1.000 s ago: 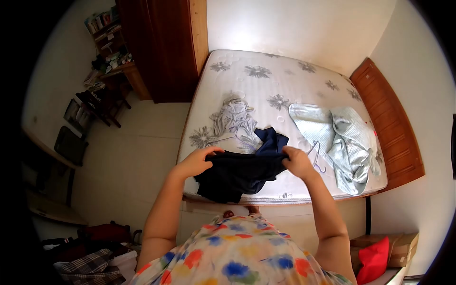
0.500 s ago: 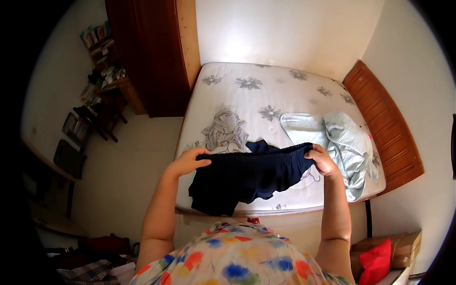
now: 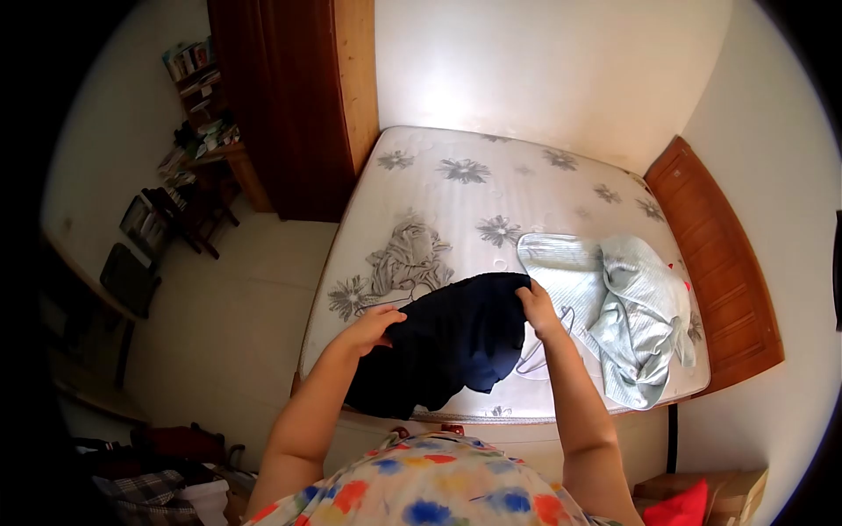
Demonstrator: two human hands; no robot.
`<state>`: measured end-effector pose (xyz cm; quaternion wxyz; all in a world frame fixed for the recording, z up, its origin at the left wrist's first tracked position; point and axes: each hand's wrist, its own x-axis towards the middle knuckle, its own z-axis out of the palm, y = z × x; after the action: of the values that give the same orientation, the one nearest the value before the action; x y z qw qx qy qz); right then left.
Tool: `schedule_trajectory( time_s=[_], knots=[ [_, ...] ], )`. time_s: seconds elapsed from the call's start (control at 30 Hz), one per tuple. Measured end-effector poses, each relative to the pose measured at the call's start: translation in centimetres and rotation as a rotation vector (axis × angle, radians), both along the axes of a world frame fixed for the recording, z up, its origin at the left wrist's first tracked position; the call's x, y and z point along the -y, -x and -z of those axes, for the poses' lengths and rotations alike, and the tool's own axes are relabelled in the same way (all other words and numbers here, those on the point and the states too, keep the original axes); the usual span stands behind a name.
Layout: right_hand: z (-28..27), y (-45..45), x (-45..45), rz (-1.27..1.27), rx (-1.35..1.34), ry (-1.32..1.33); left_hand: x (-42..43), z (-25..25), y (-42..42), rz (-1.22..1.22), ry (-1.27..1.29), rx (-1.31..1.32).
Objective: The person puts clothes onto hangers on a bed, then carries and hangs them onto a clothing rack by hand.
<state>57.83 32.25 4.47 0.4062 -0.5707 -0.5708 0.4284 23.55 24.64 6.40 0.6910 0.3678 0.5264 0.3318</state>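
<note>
Floral mattress (image 3: 535,188); above near edge, left hand (image 3: 375,330) and right hand (image 3: 538,309) pinch dark garment (image 3: 443,342) by rim. Likely light, limp: hold rim ends.

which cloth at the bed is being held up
The dark garment: the left hand and right hand grip its upper edge, while the grey cloth and pale striped cloth lie rumpled on the mattress.

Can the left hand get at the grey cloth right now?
Probably yes: the grey cloth lies mostly uncovered just beyond the left hand, though that hand would likely have to release the dark garment.
</note>
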Motion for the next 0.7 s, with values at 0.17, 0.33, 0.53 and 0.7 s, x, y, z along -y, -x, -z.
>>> schedule_trajectory(
  time_s=[0.17, 0.33, 0.53, 0.7],
  knots=[
    [-1.3, 3.5, 1.7, -0.1, 0.188, -0.187, 0.6, -1.3, -3.5, -0.023, 0.086, 0.227],
    [-1.3, 5.4, 3.6, -0.154, 0.184, -0.188, 0.6, -1.0, -5.1, -0.012, 0.077, 0.291],
    [-3.3, 8.0, 6.9, -0.359, 0.196, -0.169, 0.8, -0.6, -7.6, -0.127, 0.038, 0.3],
    [-5.2, 8.9, 8.7, -0.413, 0.282, -0.319, 1.0, -0.4, -8.1, -0.154, -0.082, 0.268]
  ],
)
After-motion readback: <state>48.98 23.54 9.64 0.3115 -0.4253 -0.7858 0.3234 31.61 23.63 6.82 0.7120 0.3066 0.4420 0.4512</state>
